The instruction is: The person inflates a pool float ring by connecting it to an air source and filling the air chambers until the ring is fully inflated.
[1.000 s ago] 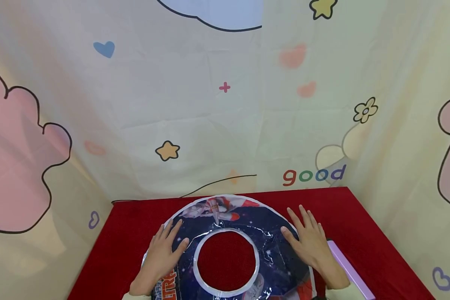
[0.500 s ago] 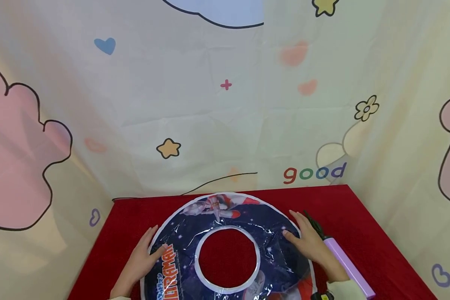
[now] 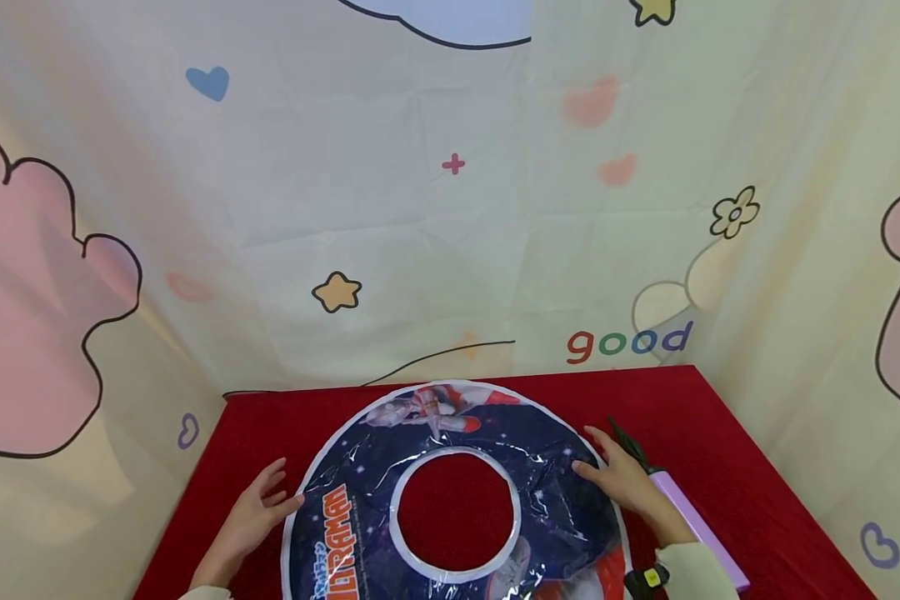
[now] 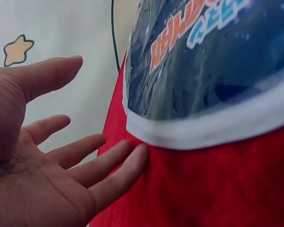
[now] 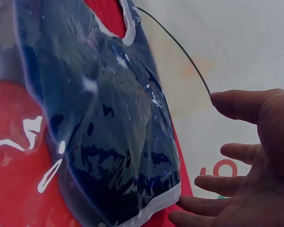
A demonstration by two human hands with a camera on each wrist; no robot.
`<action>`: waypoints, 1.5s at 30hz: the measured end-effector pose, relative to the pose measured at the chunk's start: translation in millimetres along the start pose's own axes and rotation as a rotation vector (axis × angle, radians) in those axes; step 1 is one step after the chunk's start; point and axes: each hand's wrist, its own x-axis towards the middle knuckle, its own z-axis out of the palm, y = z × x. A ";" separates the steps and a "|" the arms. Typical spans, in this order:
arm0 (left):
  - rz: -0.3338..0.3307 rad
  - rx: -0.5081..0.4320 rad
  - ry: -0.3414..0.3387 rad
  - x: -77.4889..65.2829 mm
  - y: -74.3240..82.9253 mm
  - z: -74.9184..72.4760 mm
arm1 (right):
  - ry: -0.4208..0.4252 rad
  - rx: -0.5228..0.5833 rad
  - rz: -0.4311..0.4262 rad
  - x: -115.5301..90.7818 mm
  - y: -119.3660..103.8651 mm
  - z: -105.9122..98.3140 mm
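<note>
A flat swim ring [image 3: 360, 467], dark blue with a white rim, printed figures and orange "ULTRAMAN" lettering, lies across the red-covered table. My left hand [image 3: 251, 512] is at its left edge, fingers spread and slightly bent, thumb near the rim. In the left wrist view, the fingertips [image 4: 139, 153] are right at the white rim and the palm holds nothing. On the right edge is my right hand [image 3: 626, 479], its thumb over the ring's printed surface in the head view. The right wrist view shows its relaxed fingers [image 5: 199, 203] beside the crinkled rim, gripping nothing.
A lilac stick-like tube [image 3: 697, 525] with a dark, cord-like end [image 3: 628, 443] lies right of the right hand. A black wristband [image 3: 647, 578] is on the right wrist. Behind the red table [image 3: 270, 425] hangs a pale printed curtain [image 3: 420, 208].
My left hand has slid left and down off the ring's top to its outer edge. The right hand has shifted slightly right and down at the rim. The ring stays flat.
</note>
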 end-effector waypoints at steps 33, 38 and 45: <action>-0.046 -0.069 0.008 21.2 -12.0 12.8 | -0.070 0.217 0.165 35.3 15.6 -3.1; -0.006 -0.125 0.022 23.6 -16.6 13.6 | -0.045 0.250 0.148 37.3 15.6 -3.8; 0.027 -0.105 0.066 26.9 -16.6 11.5 | 0.007 0.344 0.101 38.8 12.2 -10.1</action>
